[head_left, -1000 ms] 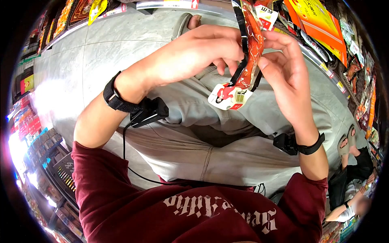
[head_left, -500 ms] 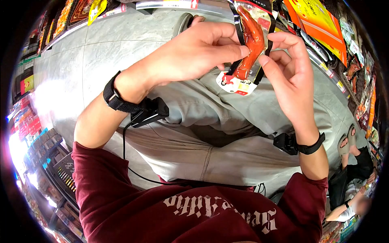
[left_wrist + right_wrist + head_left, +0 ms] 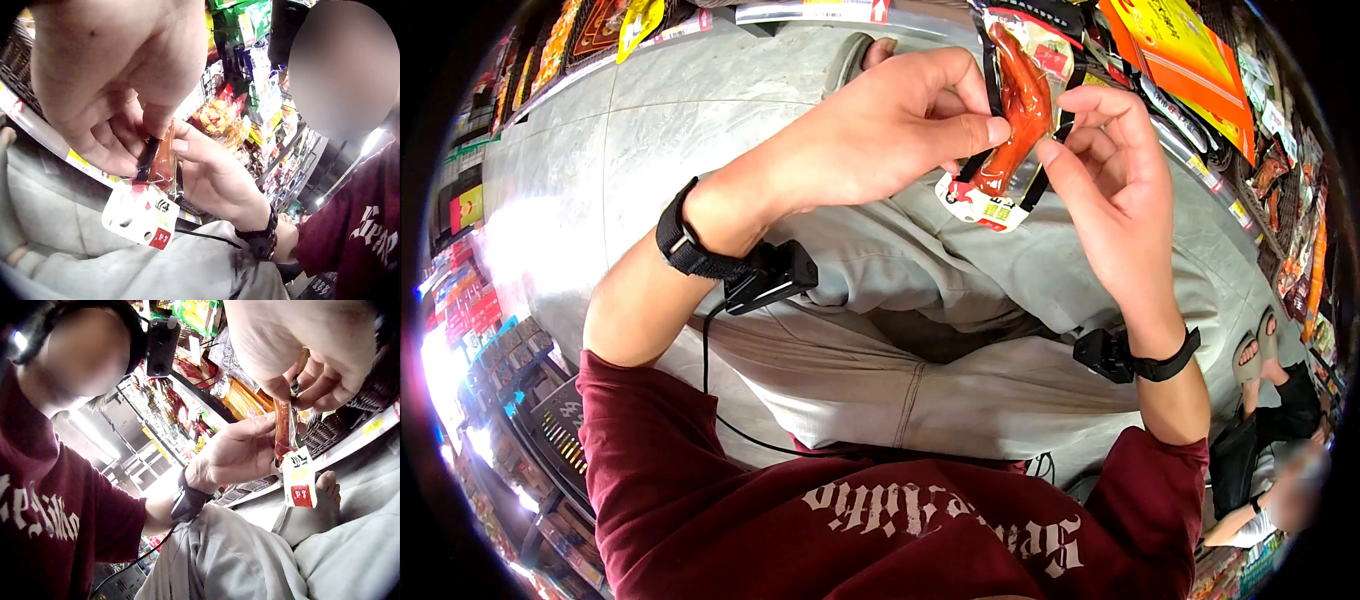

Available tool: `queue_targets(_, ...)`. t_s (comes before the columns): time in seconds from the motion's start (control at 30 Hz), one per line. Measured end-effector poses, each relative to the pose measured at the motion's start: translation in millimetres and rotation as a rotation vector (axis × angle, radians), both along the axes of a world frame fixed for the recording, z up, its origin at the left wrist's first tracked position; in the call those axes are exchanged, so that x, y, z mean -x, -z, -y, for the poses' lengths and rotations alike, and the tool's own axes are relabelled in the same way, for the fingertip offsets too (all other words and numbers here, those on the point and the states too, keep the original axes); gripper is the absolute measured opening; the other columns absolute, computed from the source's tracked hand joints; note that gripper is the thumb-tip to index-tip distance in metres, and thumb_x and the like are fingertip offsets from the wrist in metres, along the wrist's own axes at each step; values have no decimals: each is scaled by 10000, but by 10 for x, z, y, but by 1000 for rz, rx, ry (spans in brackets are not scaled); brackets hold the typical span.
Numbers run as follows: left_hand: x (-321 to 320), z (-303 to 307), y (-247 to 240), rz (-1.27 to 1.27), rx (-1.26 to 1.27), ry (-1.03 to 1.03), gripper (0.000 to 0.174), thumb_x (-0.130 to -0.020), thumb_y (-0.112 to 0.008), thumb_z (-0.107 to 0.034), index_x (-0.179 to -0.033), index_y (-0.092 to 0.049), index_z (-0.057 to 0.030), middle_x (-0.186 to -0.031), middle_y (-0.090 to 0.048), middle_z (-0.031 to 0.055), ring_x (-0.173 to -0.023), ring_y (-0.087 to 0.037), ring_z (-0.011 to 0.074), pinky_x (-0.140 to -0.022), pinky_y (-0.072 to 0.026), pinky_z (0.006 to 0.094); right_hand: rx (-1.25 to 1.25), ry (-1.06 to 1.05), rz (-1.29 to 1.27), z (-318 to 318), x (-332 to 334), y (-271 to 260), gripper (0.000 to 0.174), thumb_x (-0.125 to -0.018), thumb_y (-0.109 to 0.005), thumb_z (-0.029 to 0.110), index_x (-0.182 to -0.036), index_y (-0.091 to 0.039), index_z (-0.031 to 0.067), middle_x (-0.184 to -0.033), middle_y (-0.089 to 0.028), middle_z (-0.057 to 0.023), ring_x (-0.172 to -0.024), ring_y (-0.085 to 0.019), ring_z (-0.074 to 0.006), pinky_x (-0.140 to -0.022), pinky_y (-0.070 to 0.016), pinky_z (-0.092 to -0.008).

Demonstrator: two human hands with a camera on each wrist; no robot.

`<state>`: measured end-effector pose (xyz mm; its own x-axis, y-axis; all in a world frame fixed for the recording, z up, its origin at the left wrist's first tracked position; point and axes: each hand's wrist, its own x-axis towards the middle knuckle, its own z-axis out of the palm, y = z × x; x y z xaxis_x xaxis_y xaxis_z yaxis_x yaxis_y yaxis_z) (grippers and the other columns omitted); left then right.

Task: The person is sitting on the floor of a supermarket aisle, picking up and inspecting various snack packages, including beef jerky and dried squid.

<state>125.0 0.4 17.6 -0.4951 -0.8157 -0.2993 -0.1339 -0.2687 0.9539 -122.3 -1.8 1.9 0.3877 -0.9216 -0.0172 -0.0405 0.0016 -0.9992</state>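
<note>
A vacuum-packed meat snack point(image 3: 1028, 95) is held up between both hands in the head view. It is a long, glossy red-brown piece in a clear pouch with black edges and a white-and-red label end point(image 3: 983, 207). My left hand point(image 3: 890, 135) pinches the pouch's left edge, thumb laid on the front, other fingers behind. At the opposite edge, my right hand point(image 3: 1115, 180) pinches with thumb and forefinger. The label point(image 3: 139, 212) hangs below the fingers in the left wrist view. From the right wrist, the pouch point(image 3: 284, 425) appears nearly edge-on.
Shelves of packaged snacks run along the top and right, with an orange-and-yellow bag point(image 3: 1185, 65) close by the right hand. A shelf price strip point(image 3: 815, 12) lines the front edge. Grey trousers point(image 3: 840, 370) lie under the hands. Another person point(image 3: 1270, 490) is at the right.
The pouch has turned from nearly edge-on to show its broad front, and its label end has risen. My left thumb has come onto the front. In the last half second it tilted slightly.
</note>
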Motion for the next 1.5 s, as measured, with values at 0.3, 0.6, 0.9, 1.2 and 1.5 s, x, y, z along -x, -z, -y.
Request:
queue_targets(0.3,68,-47,72,-6,76,-73,128,-1088,-635,-146,-1096,-567,-38,-1024,-690,24,-949,-623,73,-834,-525,279,11,5,0,-4,-5,103,540,-929,-721,-72,-1382,-463,67,-1115,-614,-48,-919,-639,-96,-848,-529,-267)
queue_targets(0.6,99,5,138,-260,145,-248,138,-1066,-640,-75,-1193,-600,-39,-1112,-698,14,-1004,-643,84,-829,-530,270,-89,-137,-32,-82,-101,34,509,-987,-718,22,-1414,-441,29,-1169,-735,-85,-1038,-708,-126,-883,-544,-274)
queue_targets(0.9,147,-41,-50,-104,134,-129,649,-1039,-655,-93,-1639,-413,-140,-1291,-654,54,-1070,-609,100,-919,-509,273,-39,69,140,39,-47,-51,526,-1009,-686,-9,-1471,-433,-12,-1298,-679,-106,-1146,-668,-128,-954,-552,-289)
queue_targets(1.2,128,-73,-31,-104,91,-59,720,-1034,-653,-113,-1678,-336,-170,-1296,-658,69,-1047,-633,123,-904,-530,297,1,15,-14,66,23,-87,777,-976,-744,77,-1618,-314,0,-1292,-710,-141,-973,-696,-118,-824,-571,-278)
queue_targets(1.5,-70,-194,38,-41,81,-91,519,-1032,-585,-50,-1544,-504,-85,-1123,-684,49,-964,-639,122,-845,-529,285,180,467,209,747,724,-379,282,-1017,-664,93,-1291,-653,28,-991,-751,-74,-807,-662,-111,-784,-545,-267)
